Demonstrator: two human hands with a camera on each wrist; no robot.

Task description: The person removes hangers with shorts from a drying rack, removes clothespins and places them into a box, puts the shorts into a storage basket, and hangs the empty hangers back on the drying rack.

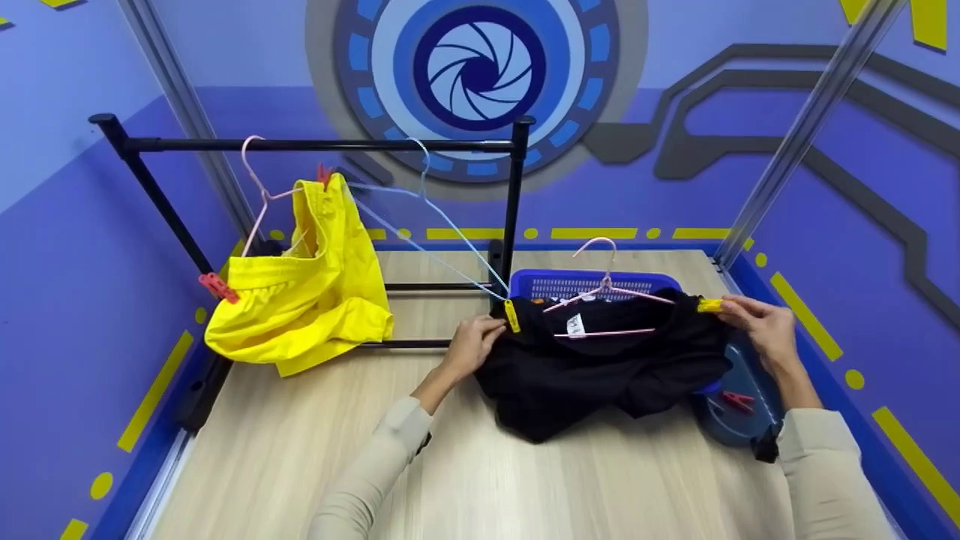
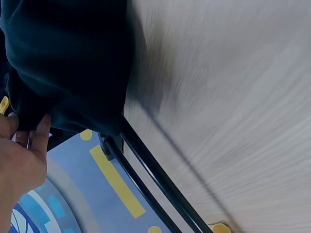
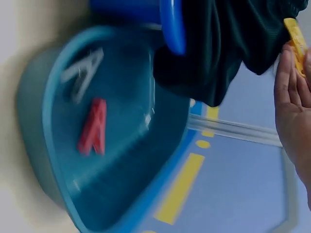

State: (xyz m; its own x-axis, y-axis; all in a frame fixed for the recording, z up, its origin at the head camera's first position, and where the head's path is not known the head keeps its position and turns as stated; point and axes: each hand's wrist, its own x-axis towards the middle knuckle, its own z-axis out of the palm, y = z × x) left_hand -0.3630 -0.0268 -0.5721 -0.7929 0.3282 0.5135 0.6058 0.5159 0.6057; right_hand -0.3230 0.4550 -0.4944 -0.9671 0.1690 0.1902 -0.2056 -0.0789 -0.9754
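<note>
Black shorts (image 1: 600,375) hang spread between my two hands, with a white tag inside the waist. A pink hanger (image 1: 606,283) stands in the waist opening, hook up. At the left corner of the waist sits a yellow clothespin (image 1: 512,316). Just below it my left hand (image 1: 474,345) pinches the black fabric, also seen in the left wrist view. At the opposite corner, my right hand (image 1: 761,330) pinches a second yellow clothespin (image 3: 295,46) between thumb and fingers, its tip at the cloth.
A black rack (image 1: 322,145) at the left holds yellow shorts (image 1: 300,300) with red clothespins on a pink hanger, and a blue hanger (image 1: 424,196). Behind the black shorts is a purple basket (image 1: 525,279). A teal basin (image 3: 58,87) holds red and pale clothespins.
</note>
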